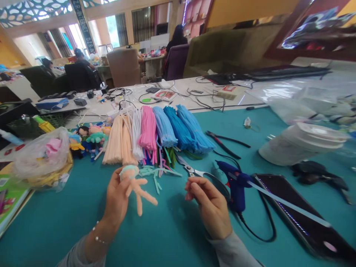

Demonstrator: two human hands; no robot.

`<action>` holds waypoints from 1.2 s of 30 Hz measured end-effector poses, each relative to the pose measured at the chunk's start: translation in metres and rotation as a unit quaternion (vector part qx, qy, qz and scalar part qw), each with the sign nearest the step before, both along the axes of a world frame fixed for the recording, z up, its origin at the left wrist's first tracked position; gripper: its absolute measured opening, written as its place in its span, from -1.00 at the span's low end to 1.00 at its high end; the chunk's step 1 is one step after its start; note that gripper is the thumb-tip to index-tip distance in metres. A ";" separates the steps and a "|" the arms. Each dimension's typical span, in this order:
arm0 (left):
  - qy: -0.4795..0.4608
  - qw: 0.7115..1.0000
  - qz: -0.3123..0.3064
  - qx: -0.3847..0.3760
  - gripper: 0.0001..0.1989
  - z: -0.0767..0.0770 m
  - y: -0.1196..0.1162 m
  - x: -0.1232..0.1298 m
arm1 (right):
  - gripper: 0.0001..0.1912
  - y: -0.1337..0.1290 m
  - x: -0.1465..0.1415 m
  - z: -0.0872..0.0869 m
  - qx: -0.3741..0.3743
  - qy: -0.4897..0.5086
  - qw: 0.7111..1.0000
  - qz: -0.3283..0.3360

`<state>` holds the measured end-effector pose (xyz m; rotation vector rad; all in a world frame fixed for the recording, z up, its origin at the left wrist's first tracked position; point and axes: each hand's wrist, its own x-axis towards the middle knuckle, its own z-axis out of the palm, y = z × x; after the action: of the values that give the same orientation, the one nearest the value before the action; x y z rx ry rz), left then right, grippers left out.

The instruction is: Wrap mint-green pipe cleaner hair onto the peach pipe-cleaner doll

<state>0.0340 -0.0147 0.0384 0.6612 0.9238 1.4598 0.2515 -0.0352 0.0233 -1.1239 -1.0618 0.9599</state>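
A small peach pipe-cleaner doll (141, 194) with a mint-green head covering is pinched in my left hand (116, 196), its limbs spreading down and to the right. My right hand (213, 207) is apart from the doll, thumb and fingertips pressed together; whether something tiny is between them I cannot make out. Just beyond it lie scissors (191, 170), partly hidden by the hand. Mint-green pipe-cleaner pieces (158, 174) are scattered between the hands. To the right is a blue glue gun (233, 181) with a pale glue stick (289, 204) sticking out of its back.
Bundles of pipe cleaners (148, 129) in several colours lie ahead on the green mat (167, 237). Finished dolls (94, 137) and a plastic bag (41, 152) are at left. Pliers (225, 144), a white lidded cup (297, 144) and a phone (303, 211) lie at right.
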 end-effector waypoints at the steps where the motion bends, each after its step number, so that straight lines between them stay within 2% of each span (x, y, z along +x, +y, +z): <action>1: -0.005 1.000 -0.006 0.004 -0.68 0.001 0.003 -0.001 | -0.70 0.002 0.000 -0.002 0.001 -0.013 1.000 -0.005; 4: -0.016 0.999 -0.030 0.003 -0.70 0.002 0.011 -0.004 | -0.67 0.007 0.002 -0.010 0.010 -0.050 0.999 -0.011; 9: -0.018 1.000 0.012 -0.016 -0.65 0.002 0.023 -0.008 | -0.63 0.012 0.004 -0.022 0.028 -0.112 0.993 -0.014; 14: -0.029 0.999 0.040 -0.016 -0.68 0.000 0.030 -0.015 | -0.70 0.007 0.002 -0.019 0.040 -0.222 0.974 0.010; 18: -0.034 0.998 0.055 -0.013 -0.69 -0.002 0.034 -0.019 | -0.82 0.006 -0.005 -0.007 0.051 -0.338 0.938 0.062; 23: -0.032 0.998 0.049 -0.003 -0.68 -0.003 0.033 -0.017 | -0.86 0.011 -0.026 0.007 0.037 -0.479 0.866 0.137; 28: -0.020 1.000 0.016 -0.008 -0.58 -0.004 0.027 -0.007 | -0.90 0.019 -0.054 0.006 -0.008 -0.574 0.807 0.138; 32: -0.003 1.000 -0.029 -0.005 -0.60 -0.008 0.021 0.000 | -0.89 0.024 -0.065 0.000 -0.028 -0.599 0.789 0.136; 36: 0.055 0.997 -0.035 0.036 -0.57 -0.013 0.015 0.001 | -0.82 0.022 -0.059 -0.002 -0.022 -0.580 0.800 0.151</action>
<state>0.0347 0.0007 0.0257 0.8264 0.9255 1.4112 0.1923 -0.0129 0.0217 -1.6514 -2.2666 0.4411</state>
